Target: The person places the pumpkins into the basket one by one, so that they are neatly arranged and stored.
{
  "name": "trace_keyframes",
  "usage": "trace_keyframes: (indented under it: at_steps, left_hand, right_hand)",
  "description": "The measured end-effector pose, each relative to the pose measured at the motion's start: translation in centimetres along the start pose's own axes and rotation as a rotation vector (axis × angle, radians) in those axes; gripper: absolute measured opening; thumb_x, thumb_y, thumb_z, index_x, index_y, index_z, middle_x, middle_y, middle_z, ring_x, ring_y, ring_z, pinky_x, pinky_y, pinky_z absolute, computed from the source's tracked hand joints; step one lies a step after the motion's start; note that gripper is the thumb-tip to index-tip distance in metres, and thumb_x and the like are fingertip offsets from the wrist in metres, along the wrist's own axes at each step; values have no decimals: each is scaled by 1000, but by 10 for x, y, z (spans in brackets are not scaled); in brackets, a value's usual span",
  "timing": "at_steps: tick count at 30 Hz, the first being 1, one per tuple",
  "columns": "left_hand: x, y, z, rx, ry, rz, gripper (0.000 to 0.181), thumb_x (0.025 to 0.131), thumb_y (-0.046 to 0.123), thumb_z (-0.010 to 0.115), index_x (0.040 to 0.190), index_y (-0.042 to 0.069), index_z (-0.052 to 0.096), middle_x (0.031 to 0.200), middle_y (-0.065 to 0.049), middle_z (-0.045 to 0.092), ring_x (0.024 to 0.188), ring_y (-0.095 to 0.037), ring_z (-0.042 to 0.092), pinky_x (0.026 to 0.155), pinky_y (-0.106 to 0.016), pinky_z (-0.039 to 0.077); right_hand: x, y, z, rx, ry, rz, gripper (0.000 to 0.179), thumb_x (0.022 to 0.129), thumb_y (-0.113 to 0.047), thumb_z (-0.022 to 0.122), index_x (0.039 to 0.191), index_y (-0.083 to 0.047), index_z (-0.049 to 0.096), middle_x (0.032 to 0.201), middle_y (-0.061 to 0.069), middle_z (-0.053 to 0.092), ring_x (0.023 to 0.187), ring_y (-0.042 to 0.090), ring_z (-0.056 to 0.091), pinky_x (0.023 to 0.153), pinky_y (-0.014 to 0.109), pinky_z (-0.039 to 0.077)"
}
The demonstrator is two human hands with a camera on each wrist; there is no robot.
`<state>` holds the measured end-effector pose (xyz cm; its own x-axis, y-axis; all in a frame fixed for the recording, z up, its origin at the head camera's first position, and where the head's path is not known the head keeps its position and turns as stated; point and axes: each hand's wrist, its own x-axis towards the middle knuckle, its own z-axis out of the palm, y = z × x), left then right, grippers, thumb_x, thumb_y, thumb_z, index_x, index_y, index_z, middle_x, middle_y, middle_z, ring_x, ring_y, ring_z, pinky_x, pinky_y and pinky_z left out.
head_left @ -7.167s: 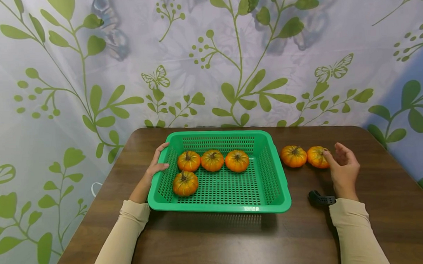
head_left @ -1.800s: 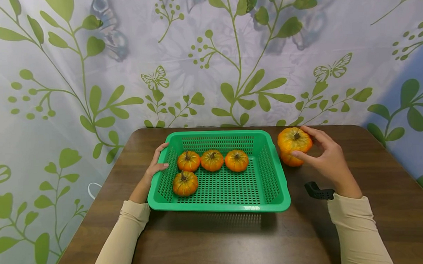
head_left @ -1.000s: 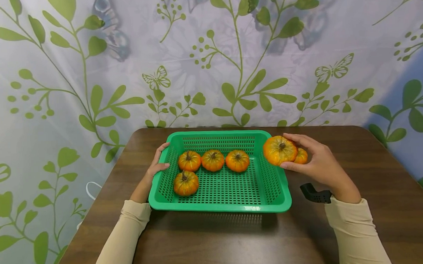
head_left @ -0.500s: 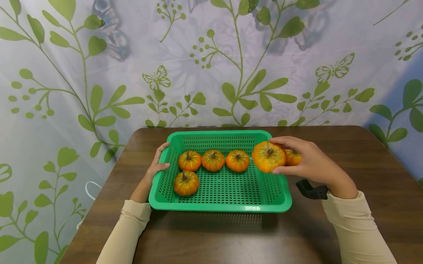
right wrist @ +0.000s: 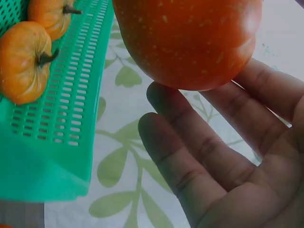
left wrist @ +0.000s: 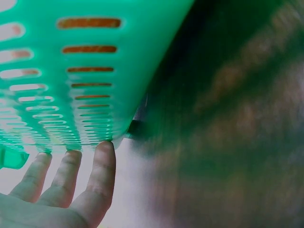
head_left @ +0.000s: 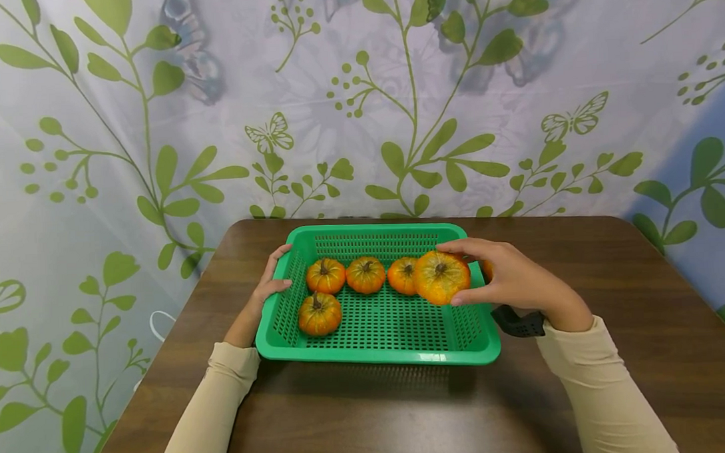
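Observation:
My right hand (head_left: pixel 508 275) pinches a small orange pumpkin (head_left: pixel 441 277) between thumb and fingers, above the right part of a green plastic basket (head_left: pixel 367 359). In the right wrist view the held pumpkin (right wrist: pixel 190 42) shows its smooth orange side, with the lower fingertips near its underside. My left hand (head_left: pixel 267 283) holds the basket's left side, thumb over the rim and fingers outside. The left wrist view shows those fingers (left wrist: pixel 102 171) against the slotted wall (left wrist: pixel 90 90). Inside the basket, three pumpkins (head_left: pixel 365 275) form a back row, the rightmost partly hidden, and another pumpkin (head_left: pixel 319 314) sits in front at left.
Right of the basket, another pumpkin (head_left: pixel 487 270) lies mostly hidden behind my right hand. A black strap mount (head_left: pixel 518 322) is on my right wrist. The brown wooden table (head_left: pixel 369 413) ends at a leaf-patterned cloth (head_left: pixel 359 120) behind.
My right hand has picked up the far right pumpkin from the table and carried it left, over the basket's right wall to above its inside. The left hand and basket stay put.

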<state>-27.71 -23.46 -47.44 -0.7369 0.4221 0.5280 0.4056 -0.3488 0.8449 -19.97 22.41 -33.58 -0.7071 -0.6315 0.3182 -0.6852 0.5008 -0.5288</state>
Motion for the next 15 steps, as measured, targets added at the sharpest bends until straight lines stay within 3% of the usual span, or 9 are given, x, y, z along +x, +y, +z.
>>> trace_keyframes:
  at_steps: [6, 15]
  left_hand:
    - [-1, 2, 1, 14, 20, -12, 65, 91, 2, 54, 147, 35, 49, 147, 12, 44, 134, 0, 49, 105, -19, 43]
    - [-1, 2, 1, 5, 12, 0, 65, 92, 1, 54, 148, 34, 48, 148, 12, 44, 135, 0, 48, 106, -19, 43]
  right_hand:
    - [9, 0, 6, 32, -59, 2, 74, 83, -18, 95, 148, -3, 62, 134, 6, 70, 114, 20, 65, 94, 47, 58]
    - [22, -4, 18, 108, -159, 17, 75, 87, -22, 92, 151, -2, 60, 143, 11, 66, 121, 28, 63, 99, 48, 55]
